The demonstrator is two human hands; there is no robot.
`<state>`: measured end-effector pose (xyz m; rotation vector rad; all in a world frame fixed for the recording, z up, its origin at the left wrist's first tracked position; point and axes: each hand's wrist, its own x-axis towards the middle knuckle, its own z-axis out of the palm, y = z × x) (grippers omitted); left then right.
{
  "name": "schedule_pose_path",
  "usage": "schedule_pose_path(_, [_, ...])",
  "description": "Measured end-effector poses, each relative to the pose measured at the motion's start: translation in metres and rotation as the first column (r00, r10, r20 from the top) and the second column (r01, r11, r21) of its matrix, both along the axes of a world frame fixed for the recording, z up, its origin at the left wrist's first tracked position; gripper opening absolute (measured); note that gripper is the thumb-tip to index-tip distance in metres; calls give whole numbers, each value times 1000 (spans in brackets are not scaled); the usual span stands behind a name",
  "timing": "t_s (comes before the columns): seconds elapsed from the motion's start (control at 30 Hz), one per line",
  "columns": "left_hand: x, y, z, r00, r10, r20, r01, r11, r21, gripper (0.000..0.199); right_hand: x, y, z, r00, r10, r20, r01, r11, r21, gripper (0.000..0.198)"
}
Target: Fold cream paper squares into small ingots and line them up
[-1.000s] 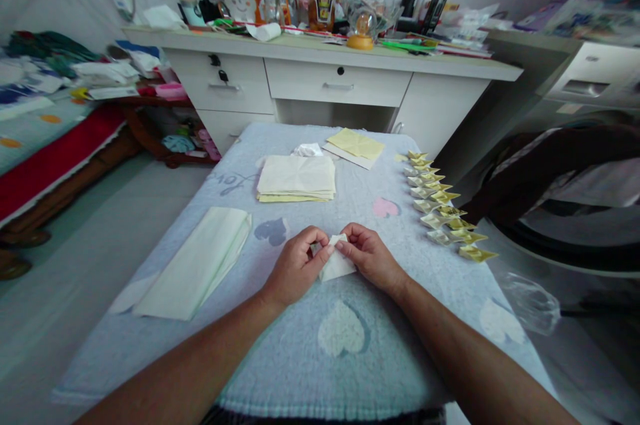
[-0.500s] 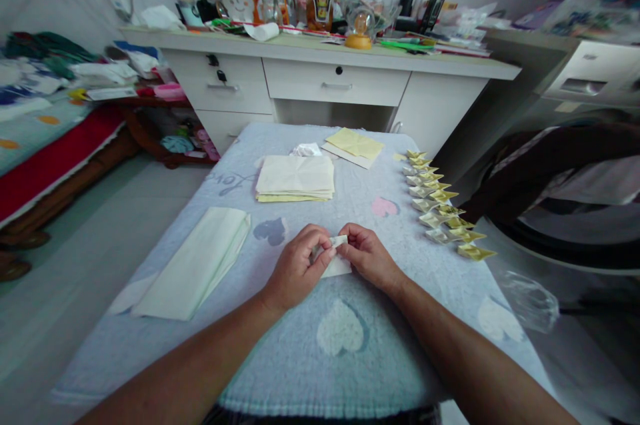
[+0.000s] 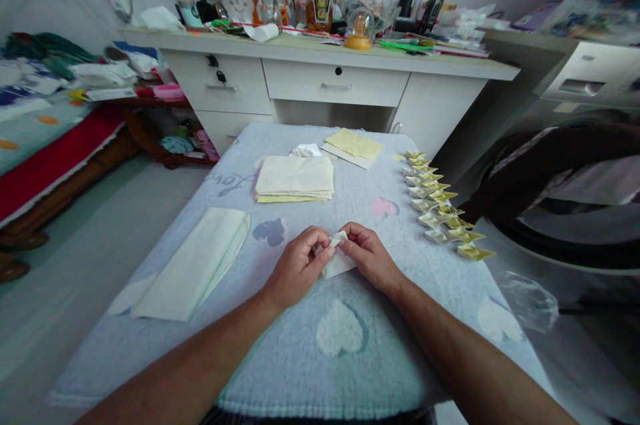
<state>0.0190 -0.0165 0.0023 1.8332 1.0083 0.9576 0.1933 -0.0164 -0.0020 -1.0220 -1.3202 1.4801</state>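
Note:
Between my hands is a small folded piece of pale paper [image 3: 338, 266], just above the cloth-covered table. My left hand [image 3: 303, 258] pinches its left side between thumb and fingers. On the other side, my right hand [image 3: 369, 253] grips its upper right edge the same way. The fingers hide part of the folds. A stack of cream and yellow paper sheets [image 3: 294, 177] lies beyond my hands. To the left rests a long folded pale green sheet [image 3: 200, 261]. Rows of small folded paper boats [image 3: 440, 201], white and yellow, line the table's right edge.
Loose yellow and white sheets [image 3: 354, 145] and a crumpled white tissue [image 3: 306, 150] lie at the table's far end. Behind stands a cluttered white desk [image 3: 340, 81]. A washing machine [image 3: 585, 78] is on the right, a bed [image 3: 55, 131] on the left.
The paper between my fingers has turned slightly, and its upper flap now stands more at a slant. My right hand has shifted a little; the things on the table stay put.

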Motion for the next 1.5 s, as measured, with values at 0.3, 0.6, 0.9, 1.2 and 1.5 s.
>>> schedule_pose_path(0.3, [1,3,-10,978,-6,207,68,953,-295,24,-1,2,-9,993,-24,114,21,999,24,29])
schedule_pose_path(0.6, [0,0,-5,992,-45,118,69,977,-202,24,-1,2,-6,992,-16,123,15,1000,14,26])
schedule_pose_path(0.9, [3,5,-9,980,-39,193,108,926,-361,21,0,0,0,994,-13,106,14,1000,-4,34])
schedule_pose_path(1.2, [2,6,-12,986,-52,160,104,934,-341,21,0,-1,0,988,-34,152,28,999,37,35])
schedule_pose_path(1.5, [1,5,-10,989,-51,140,96,937,-336,19,6,-2,-4,982,-36,187,18,995,96,30])
